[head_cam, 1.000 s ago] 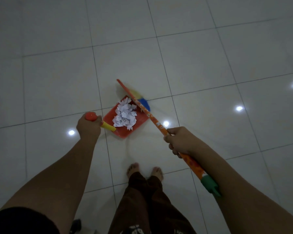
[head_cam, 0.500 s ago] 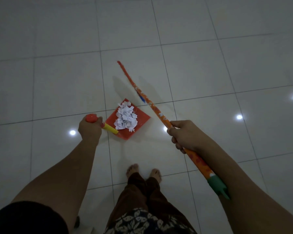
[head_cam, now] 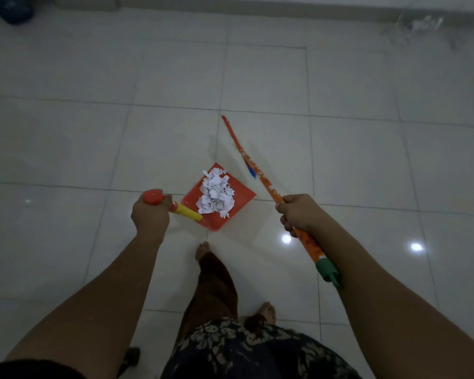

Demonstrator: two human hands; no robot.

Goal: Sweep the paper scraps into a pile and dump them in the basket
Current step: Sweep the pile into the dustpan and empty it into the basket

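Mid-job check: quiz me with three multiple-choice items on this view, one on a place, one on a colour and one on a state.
1. Where do the paper scraps lie?
A. in a bucket
B. in the dustpan
C. on a chair

2. What colour is the cap on the near end of the broom stick?
A. green
B. white
C. pink

3. What is the left hand doing?
A. hanging open
B. gripping the dustpan's handle
C. pressing flat on a wall

Answers:
1 B: the white heap sits on the red pan.
2 A: the cap behind the right hand is green.
3 B: the fingers curl round the handle's red end.
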